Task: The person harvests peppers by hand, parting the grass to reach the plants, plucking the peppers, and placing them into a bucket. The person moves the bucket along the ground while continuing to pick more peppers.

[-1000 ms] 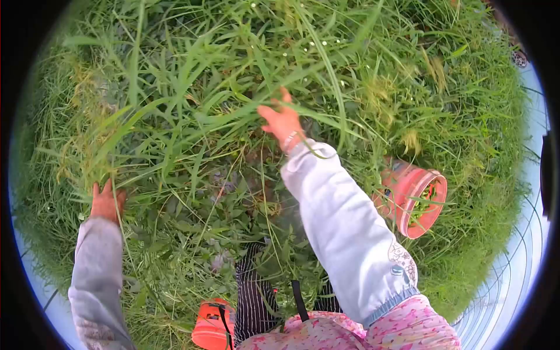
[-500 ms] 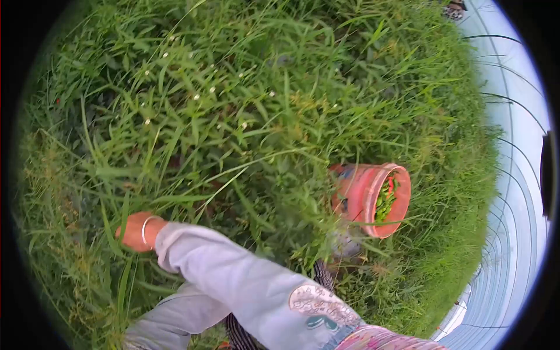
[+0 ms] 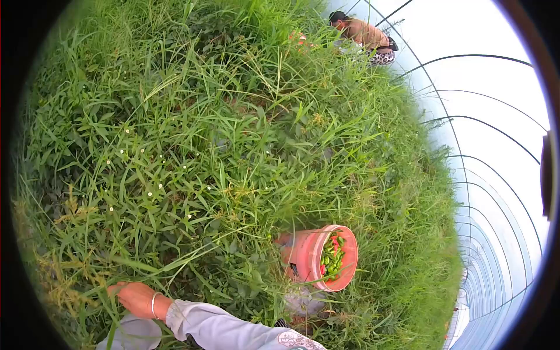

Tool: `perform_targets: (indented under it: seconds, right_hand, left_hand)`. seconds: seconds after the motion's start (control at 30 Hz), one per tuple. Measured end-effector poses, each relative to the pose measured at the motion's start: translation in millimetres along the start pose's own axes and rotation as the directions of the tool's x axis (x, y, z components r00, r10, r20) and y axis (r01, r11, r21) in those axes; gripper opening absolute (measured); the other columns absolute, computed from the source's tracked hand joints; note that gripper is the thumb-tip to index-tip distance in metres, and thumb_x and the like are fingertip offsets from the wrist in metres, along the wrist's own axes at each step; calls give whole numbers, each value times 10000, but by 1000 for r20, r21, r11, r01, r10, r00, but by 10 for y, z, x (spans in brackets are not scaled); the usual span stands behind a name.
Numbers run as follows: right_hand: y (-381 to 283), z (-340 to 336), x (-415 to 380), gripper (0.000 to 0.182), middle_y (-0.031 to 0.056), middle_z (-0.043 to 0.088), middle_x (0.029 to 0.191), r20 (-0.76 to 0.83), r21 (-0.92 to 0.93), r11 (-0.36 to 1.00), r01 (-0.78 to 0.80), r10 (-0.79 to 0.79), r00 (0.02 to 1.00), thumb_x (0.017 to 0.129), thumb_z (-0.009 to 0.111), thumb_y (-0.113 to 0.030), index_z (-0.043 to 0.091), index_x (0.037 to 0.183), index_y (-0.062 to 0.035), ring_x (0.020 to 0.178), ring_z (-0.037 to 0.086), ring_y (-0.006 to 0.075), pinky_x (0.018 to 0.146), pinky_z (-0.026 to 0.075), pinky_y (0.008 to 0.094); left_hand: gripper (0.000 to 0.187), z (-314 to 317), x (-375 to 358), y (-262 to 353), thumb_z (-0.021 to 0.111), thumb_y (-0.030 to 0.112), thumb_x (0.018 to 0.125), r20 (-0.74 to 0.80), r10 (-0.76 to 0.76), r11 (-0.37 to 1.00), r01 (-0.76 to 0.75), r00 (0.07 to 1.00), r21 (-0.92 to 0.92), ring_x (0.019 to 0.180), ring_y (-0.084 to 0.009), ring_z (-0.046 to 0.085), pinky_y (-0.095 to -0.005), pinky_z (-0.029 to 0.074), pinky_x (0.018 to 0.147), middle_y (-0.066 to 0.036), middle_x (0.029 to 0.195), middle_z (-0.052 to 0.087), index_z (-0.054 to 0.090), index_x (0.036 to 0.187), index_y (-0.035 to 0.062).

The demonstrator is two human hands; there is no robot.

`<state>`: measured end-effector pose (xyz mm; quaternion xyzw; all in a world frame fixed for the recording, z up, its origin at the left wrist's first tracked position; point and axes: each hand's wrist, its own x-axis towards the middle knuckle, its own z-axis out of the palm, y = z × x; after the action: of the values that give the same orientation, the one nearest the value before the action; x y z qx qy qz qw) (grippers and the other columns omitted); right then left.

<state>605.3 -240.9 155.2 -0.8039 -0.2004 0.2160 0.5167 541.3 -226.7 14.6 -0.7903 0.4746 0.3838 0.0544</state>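
A hand point(image 3: 135, 298) with a bangle reaches into tall grass point(image 3: 192, 146) at near left, fingers buried among the blades; how far it is open cannot be told. The grass looks soft, light and bendy, best gripped low. A pink bucket point(image 3: 309, 256) of green and red peppers point(image 3: 332, 256) stands to the right.

A farm polytunnel: curved hoops point(image 3: 501, 146) under pale sheeting arch over overgrown grass point(image 3: 192, 146), with a pink bucket point(image 3: 309, 256) of picked chillies point(image 3: 332, 256).
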Motion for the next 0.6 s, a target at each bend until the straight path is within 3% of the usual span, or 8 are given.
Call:
perform_targets:
  seconds: [0.07,0.17,0.3,0.33,0.43,0.53,0.57,0.6]
  right_hand:
    - [81,149,55,375,192,600,959,-12,44,997,56,-56,998,741,498,8,548,1111,-28,854,571,375,720,462,440]
    - [-221,320,193,366,178,584,964,99,-75,985,157,-150,984,726,517,4,552,1090,-19,880,560,366,735,459,429]
    - [-217,434,130,358,147,534,991,85,-76,984,162,-155,984,723,529,-4,534,1081,-18,927,534,351,782,450,411]
    - [-218,327,61,401,140,535,1064,175,-136,981,139,-114,978,744,530,-26,511,1144,-30,986,515,336,839,440,390]
    - [-89,262,-150,429,136,520,1134,72,-151,985,83,-72,995,746,520,-33,502,1174,-41,1018,506,321,875,431,377]
    - [41,302,-257,433,152,579,1050,-307,-52,974,221,-226,924,609,507,44,575,1036,11,982,538,318,848,422,397]
    - [-79,48,-293,415,161,593,1024,-190,15,987,163,-157,969,578,517,26,586,987,19,977,541,319,830,432,393]
    - [-91,9,-304,326,182,601,969,-256,-42,973,228,-231,939,591,526,11,590,911,19,928,553,330,807,435,416]
  left_hand:
    - [509,-25,13,-7,375,392,879,1,-13,1000,13,1000,1,1217,-354,387,-592,217,1020,-143,1289,456,279,1326,169]
    - [509,-64,42,11,374,366,887,3,-23,1000,23,1000,15,1207,-347,400,-592,217,1020,-142,1285,460,246,1342,177]
    - [516,-14,156,2,372,330,898,28,-17,998,15,999,59,1193,-337,417,-591,218,1020,-141,1280,466,203,1364,187]
    - [519,-6,180,0,372,321,901,33,-19,998,17,999,67,1189,-335,422,-591,218,1020,-141,1278,467,192,1370,190]
    - [531,28,182,9,370,294,909,33,-31,994,28,999,105,1179,-327,435,-591,218,1020,-140,1274,471,159,1386,198]
    - [547,48,-38,67,369,267,917,60,-52,986,42,997,159,1168,-320,448,-590,218,1020,-140,1270,475,126,1403,206]
    - [553,7,-152,74,368,258,920,86,-72,980,54,994,194,1165,-317,453,-590,218,1020,-140,1268,476,115,1408,209]
    - [559,-85,-266,52,368,249,922,112,-103,967,73,988,243,1161,-315,457,-590,218,1020,-139,1267,478,104,1414,211]
